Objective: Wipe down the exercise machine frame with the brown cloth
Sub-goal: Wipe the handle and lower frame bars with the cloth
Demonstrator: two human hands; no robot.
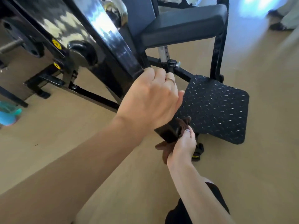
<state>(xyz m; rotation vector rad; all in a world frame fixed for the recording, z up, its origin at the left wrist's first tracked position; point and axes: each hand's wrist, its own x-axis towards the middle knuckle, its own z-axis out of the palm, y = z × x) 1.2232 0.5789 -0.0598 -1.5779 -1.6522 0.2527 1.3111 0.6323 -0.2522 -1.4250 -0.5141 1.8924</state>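
- Gripping a slanted black bar [113,46] of the exercise machine, the left hand [150,101] has its fingers curled over the bar's far edge; a thin ring [170,80] shows on one finger.
- Lower down, the right hand [183,146] holds the brown cloth [181,125] bunched in curled fingers and presses it against the side of the same bar near its bottom end [166,133].
- Part of the cloth pokes out above the right thumb, against the bar; another part [163,147] hangs below the hand, near the floor [80,143].
- The bar's bottom end sits just left of the right hand, with the left hand directly above it on the same bar.
- To the right of both hands lies a black footplate [215,107] with a raised tread pattern, touching or almost touching the floor.
- Behind the footplate stands a padded black seat [186,25] on a black frame, with a silver pin [178,64] on a lower crossbar.
- At the upper left, two yellow round caps [56,44] mark the machine near a large black pivot [82,52].
- A turquoise object [8,115], blurred, sits on the floor at the left edge.
- Someone's feet [276,20] show faintly in the top right corner.
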